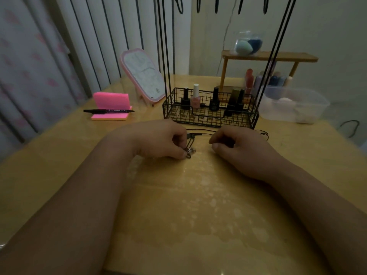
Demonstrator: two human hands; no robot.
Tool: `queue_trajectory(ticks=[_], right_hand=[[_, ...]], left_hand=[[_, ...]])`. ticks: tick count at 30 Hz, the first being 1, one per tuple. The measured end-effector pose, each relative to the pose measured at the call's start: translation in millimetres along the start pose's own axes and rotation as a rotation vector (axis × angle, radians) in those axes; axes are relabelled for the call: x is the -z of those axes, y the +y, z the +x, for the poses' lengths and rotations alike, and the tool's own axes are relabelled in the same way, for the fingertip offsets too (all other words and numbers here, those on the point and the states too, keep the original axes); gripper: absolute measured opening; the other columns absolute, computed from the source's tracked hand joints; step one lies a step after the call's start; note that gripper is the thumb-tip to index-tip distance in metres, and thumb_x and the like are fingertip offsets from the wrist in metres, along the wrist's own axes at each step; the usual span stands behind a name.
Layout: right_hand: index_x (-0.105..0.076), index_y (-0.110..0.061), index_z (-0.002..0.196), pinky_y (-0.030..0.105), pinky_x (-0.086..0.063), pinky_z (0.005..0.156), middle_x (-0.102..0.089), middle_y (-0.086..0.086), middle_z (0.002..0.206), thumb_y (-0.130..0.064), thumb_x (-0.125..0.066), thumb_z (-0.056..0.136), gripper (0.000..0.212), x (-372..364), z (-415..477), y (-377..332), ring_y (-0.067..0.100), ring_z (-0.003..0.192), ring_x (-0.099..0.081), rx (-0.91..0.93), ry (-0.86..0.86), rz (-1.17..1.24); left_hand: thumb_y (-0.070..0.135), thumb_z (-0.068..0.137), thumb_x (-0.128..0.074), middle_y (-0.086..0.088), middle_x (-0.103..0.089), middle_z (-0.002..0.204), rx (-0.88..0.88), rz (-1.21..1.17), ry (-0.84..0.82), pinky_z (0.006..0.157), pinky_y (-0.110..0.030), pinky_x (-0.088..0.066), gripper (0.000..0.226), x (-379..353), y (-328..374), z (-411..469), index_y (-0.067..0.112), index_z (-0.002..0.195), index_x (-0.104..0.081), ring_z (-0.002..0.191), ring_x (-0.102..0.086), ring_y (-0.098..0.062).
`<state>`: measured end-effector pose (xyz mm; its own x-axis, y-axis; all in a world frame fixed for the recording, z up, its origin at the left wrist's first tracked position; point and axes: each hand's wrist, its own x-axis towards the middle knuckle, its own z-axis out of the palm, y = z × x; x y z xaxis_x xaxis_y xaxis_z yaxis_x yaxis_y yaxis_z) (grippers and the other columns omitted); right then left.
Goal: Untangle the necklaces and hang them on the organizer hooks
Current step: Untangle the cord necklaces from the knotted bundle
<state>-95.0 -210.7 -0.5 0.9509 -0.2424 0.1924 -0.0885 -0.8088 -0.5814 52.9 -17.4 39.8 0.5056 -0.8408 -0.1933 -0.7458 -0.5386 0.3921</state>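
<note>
Two bare hands rest at the middle of a glossy yellow wooden desk [198, 205], just in front of a black wire organizer [210, 118] that stands toward the far edge. The black cord necklaces [191, 139] lie tangled on the desk between the hands, a small silvery pendant [190, 150] at the near end. The left hand [158, 138] pinches the tangle beside the pendant. The right hand [238, 143] is curled; whether it grasps a cord cannot be told. The black hooks [216, 5] hang bare above. Nail polish bottles [195, 96] stand in the organizer's basket. A black marker [108, 111] lies on pink sticky notes [111, 101] near the left edge.
</note>
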Motion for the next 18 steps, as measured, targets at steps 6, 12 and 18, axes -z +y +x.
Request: queue_trajectory(ticks=[6, 12, 18], right_hand=[[-0.061, -0.042, 0.129, 0.021, -0.05, 0.082, -0.062, -0.025, 0.112, -0.035, -0.072, 0.096, 0.036, -4.8, -1.2, -10.6, -0.003, 0.102, -0.058, 0.024, -0.076, 0.077], [-0.073, -0.036, 0.105, 0.02, -0.043, 0.069, -0.069, -0.017, 0.095, -0.034, -0.068, 0.098, 0.008, -3.7, -1.0, -11.0, -0.005, 0.082, -0.06, 0.027, -0.077, 0.144], [-0.073, -0.025, 0.101, 0.04, -0.054, 0.093, -0.078, -0.006, 0.1, -0.03, -0.064, 0.101, 0.011, 6.0, -1.5, -8.0, 0.011, 0.097, -0.071, -0.097, -0.032, 0.42]], left_hand=[[0.024, 0.099, -0.069, 0.002, -0.075, 0.087, -0.126, -0.44, 0.156, 0.075, -0.04, -0.058, 0.002, -4.8, 2.7, 4.3, 0.024, 0.097, -0.068, 0.083, -0.07, -0.017], [0.013, 0.101, -0.065, 0.003, -0.073, 0.083, -0.181, -0.694, 0.13, 0.077, -0.032, -0.053, 0.007, -12.6, 11.4, 8.4, 0.013, 0.108, -0.067, 0.079, -0.066, -0.011], [0.02, 0.1, -0.065, 0.011, -0.073, 0.097, -0.11, -0.665, 0.164, 0.078, -0.023, -0.049, 0.015, -9.9, 3.4, 8.1, 0.025, 0.111, -0.075, 0.09, -0.068, -0.001]])
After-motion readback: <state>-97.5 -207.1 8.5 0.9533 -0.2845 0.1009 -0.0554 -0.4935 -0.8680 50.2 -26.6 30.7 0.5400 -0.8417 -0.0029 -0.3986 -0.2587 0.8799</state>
